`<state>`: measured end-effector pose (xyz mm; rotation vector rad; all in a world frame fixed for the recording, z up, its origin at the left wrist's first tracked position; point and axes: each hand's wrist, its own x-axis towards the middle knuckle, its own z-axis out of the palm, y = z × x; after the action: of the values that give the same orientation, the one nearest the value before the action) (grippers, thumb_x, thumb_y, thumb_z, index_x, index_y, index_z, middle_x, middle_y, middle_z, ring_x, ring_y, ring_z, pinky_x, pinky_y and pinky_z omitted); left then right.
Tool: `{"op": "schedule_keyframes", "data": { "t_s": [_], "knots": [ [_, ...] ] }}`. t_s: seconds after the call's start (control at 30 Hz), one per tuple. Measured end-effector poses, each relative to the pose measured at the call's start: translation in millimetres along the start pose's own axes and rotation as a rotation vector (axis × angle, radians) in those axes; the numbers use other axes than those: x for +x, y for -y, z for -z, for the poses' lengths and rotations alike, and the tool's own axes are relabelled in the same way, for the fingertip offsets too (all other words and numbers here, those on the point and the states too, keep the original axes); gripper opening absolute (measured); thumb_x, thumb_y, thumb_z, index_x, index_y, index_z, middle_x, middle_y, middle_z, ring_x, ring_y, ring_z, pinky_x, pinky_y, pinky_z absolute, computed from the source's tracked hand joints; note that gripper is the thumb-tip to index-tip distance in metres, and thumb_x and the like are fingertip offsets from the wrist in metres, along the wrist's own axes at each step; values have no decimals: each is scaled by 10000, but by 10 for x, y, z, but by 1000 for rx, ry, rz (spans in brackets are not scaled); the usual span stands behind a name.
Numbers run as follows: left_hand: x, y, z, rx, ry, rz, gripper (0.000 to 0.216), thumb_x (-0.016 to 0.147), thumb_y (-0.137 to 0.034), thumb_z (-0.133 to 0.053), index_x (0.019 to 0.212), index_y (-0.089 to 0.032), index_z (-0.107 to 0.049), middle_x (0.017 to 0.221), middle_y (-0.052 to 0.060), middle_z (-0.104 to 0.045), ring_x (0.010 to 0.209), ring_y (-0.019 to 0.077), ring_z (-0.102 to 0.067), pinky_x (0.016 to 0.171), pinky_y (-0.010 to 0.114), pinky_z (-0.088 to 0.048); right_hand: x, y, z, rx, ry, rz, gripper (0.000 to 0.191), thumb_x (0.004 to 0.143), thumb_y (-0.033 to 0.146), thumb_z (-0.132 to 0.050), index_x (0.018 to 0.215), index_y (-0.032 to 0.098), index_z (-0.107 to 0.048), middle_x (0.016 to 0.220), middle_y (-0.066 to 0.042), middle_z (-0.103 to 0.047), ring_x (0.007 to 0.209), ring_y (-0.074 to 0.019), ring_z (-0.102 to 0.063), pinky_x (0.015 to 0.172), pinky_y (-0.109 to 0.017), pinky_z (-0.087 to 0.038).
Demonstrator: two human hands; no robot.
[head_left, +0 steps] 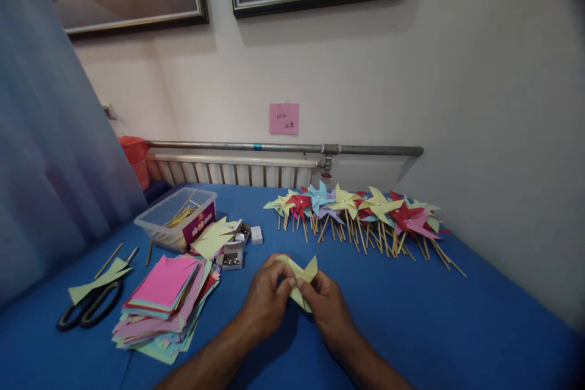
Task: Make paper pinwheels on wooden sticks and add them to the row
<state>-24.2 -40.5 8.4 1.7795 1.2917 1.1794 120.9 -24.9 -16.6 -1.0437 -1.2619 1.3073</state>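
Both hands meet low in the middle of the blue table [411,317], folding a yellow paper piece [303,275]. My left hand [267,298] pinches its left side with fingers closed. My right hand [326,308] grips its right side, fingers curled on the paper. Two pointed flaps of the paper stick up above the fingers. To the left lies a stack of coloured paper squares [167,304], pink on top.
A row of finished paper pinwheels on sticks [361,213] lies at the back right. A clear plastic box with sticks [176,216], small boxes of pins [232,256], cut yellow pieces [212,237] and black scissors [89,308] sit at the left. A curtain hangs left.
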Motion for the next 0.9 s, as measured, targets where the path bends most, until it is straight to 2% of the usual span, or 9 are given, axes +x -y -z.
{"op": "schedule_keyframes", "data": {
  "t_s": [0.13,0.23,0.57,0.9],
  "knots": [
    [-4,-23,0,52,-2,22,146,868,-227,-503,734,-197,-553,827,18,-587,816,174,-560,767,288,-411,-7,19,-14,17,-2,5,378,747,433,-709,999,154,-740,843,-66,-762,750,-239,-669,646,-297,-508],
    [-6,-37,2,63,15,56,149,868,-234,-497,738,-194,-556,753,-2,-567,742,159,-531,705,277,-381,-6,22,-21,49,4,1,401,741,432,-712,1028,152,-734,856,-64,-763,733,-229,-661,640,-291,-505],
    [-2,-14,-6,72,2,47,150,865,-240,-508,726,-197,-548,754,-2,-575,744,156,-536,697,264,-381,0,9,0,34,6,0,336,722,448,-731,896,161,-737,747,-38,-730,638,-190,-615,580,-265,-474],
    [-8,-26,2,104,24,57,132,866,-228,-493,747,-196,-540,780,5,-574,756,162,-529,708,278,-364,12,7,-3,-16,-8,0,387,732,471,-739,944,148,-737,791,-68,-754,701,-224,-660,606,-282,-508]
  ]
}}
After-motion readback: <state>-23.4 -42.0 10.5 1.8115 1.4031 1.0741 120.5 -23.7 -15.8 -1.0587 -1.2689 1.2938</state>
